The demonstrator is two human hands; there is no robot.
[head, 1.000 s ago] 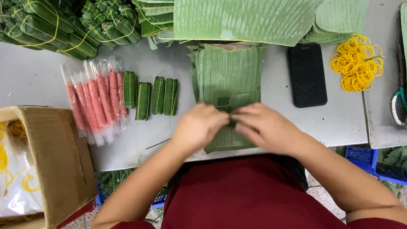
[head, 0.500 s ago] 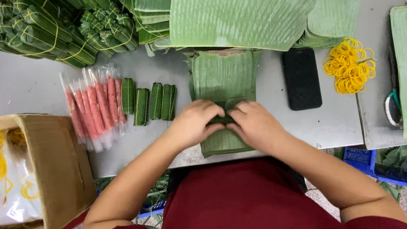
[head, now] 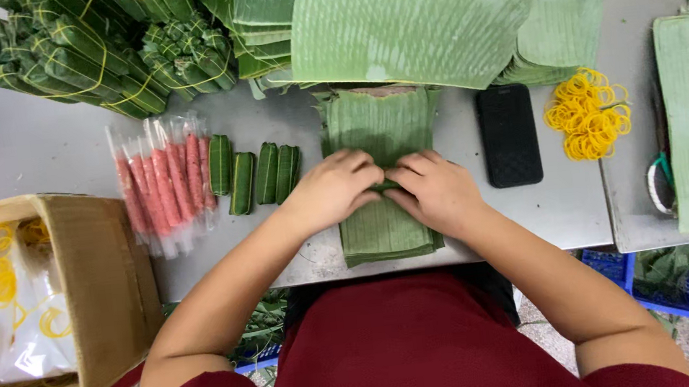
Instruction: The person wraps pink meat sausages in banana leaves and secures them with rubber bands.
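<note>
Grey metal worktop [head: 37, 147], cluttered. Stack of cut green banana-leaf strips [head: 382, 232] under both hands: left hand [head: 329, 191], right hand [head: 437, 191], fingers [head: 360, 175] curled narrow, pinching a small leaf fold between fingertips.

Left hand [head: 334, 189]: centre of frame, palm down, fingers curled inward, tips meeting the right hand.
Right hand [head: 437, 190]: just right of centre, palm down, fingers bent toward the left hand.
Forearms: bare, rising from lower left and lower right, converging at centre.
Sleeves: dark red, bottom edge.
</note>
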